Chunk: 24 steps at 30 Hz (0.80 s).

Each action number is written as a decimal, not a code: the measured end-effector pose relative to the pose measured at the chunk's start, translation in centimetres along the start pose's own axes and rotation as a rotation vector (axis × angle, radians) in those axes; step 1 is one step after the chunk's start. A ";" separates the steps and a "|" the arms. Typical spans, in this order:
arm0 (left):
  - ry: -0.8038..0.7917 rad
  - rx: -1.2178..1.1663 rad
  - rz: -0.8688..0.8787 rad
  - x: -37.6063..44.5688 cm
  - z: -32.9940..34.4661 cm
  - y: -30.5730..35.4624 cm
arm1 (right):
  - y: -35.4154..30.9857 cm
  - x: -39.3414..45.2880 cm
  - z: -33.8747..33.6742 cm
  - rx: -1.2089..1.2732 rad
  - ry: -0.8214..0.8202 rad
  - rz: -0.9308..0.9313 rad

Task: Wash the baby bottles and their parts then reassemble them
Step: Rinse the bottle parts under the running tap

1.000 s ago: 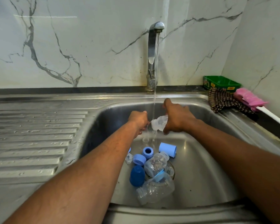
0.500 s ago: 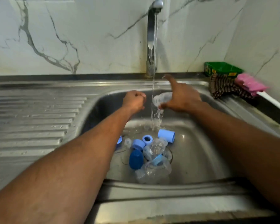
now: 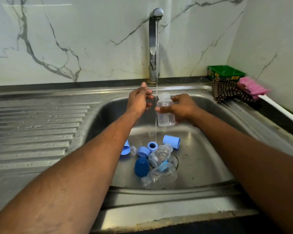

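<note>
**While tap runs: bottle upright, stream just off its mouth**

Right hand (image 3: 181,108) grips bottle (image 3: 165,110) round the middle, long axis vertical, mouth up. Left hand (image 3: 139,100) loosely curled, holding nothing, just across the stream (image 3: 156,68). Water falls past the bottle's left side. Other bottles and blue parts (image 3: 154,157) lie at sink (image 3: 210,157) centre by the drain. Likely next move: shift bottle left.
</note>
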<state>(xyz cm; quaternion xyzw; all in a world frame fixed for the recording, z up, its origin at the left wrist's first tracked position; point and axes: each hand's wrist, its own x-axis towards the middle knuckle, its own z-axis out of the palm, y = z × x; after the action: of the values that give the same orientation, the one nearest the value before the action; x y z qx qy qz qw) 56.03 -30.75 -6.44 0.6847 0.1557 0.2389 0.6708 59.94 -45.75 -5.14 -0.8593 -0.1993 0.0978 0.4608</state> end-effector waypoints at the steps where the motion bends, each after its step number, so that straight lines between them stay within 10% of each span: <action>1: 0.020 -0.022 0.005 0.1 -0.2 0.2 | 0.1 0.1 0.3 -0.023 0.023 -0.034; 16: -0.117 0.124 0.000 5.8 1.9 5.6 | 2.0 2.4 1.9 -0.164 0.064 -0.228; 24: 0.107 0.118 -0.038 4.2 1.2 4.8 | 2.2 2.2 1.7 -0.266 0.043 -0.203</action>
<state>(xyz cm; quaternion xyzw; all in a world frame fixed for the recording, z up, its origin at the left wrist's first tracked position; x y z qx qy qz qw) 59.63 -29.76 -1.20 0.7063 0.2180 0.2527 0.6243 61.90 -44.61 -7.88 -0.8900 -0.2866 0.0052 0.3546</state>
